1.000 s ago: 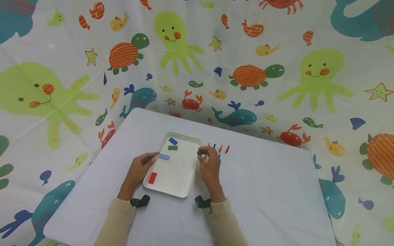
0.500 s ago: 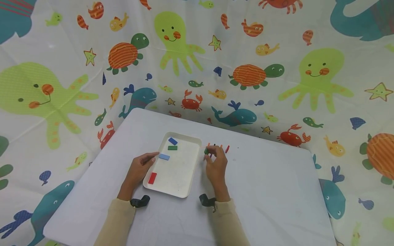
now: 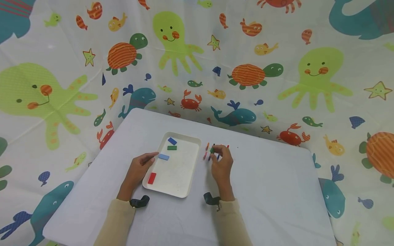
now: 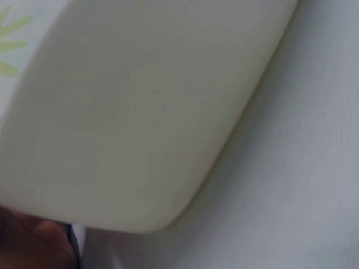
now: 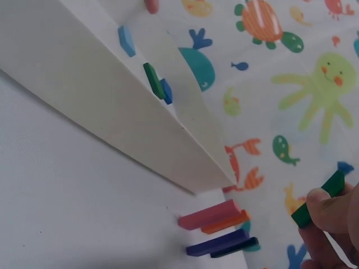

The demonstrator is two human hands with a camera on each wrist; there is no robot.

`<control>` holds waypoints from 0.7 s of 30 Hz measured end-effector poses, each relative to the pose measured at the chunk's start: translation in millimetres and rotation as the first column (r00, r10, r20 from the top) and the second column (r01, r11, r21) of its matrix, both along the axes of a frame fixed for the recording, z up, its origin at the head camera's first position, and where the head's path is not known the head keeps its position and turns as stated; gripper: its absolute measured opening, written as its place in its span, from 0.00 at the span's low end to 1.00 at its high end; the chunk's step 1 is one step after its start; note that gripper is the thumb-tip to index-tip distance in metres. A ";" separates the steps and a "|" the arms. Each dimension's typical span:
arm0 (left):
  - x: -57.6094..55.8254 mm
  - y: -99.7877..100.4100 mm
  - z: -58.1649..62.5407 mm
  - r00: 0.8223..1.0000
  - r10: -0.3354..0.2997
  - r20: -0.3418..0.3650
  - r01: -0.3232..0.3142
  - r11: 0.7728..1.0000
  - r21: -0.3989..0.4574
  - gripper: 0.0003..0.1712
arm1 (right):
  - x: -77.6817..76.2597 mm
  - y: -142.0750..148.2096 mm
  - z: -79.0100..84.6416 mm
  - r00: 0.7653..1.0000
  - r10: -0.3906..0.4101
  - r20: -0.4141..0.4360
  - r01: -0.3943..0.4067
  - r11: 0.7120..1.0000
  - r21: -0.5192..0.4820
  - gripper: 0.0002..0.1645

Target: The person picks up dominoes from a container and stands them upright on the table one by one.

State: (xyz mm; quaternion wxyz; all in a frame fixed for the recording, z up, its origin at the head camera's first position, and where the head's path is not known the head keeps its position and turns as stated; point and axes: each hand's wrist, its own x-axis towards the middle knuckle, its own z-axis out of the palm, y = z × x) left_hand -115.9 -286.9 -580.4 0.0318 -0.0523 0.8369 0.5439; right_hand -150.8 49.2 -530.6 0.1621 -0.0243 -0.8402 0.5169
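Observation:
My right hand pinches a small green block between thumb and fingers, above the table to the right of the tray; the right wrist view shows that green block at the fingertips. A shallow white tray lies near the table's middle. At its left rim rests my left hand, fingertips touching the edge. Inside the tray lie a dark blue block, a second green block, a light blue block and a red block.
Several thin blocks stand on the table beside the tray, partly behind my right hand, including a pink block, an orange block and a purple block. A curtain printed with sea animals hangs behind the white table.
My right hand has moved rightward, away from the tray's right rim, carrying the green block over the standing blocks. My left hand and the tray have stayed in place.

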 end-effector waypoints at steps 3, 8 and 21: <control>-0.4 0.1 -0.2 1.000 0.001 0.000 -0.001 1.000 0.004 0.23 | -0.3 2.3 0.5 1.000 -0.012 -0.002 0.012 1.000 -0.002 0.18; -0.9 0.7 -0.3 1.000 0.002 -0.004 -0.002 1.000 0.006 0.23 | -1.6 7.6 -0.4 1.000 -0.024 -0.009 0.024 1.000 -0.006 0.19; -0.3 0.3 -0.5 1.000 0.007 -0.001 -0.007 1.000 -0.004 0.23 | -3.9 23.3 -3.7 0.998 -0.064 -0.005 0.063 0.998 -0.022 0.20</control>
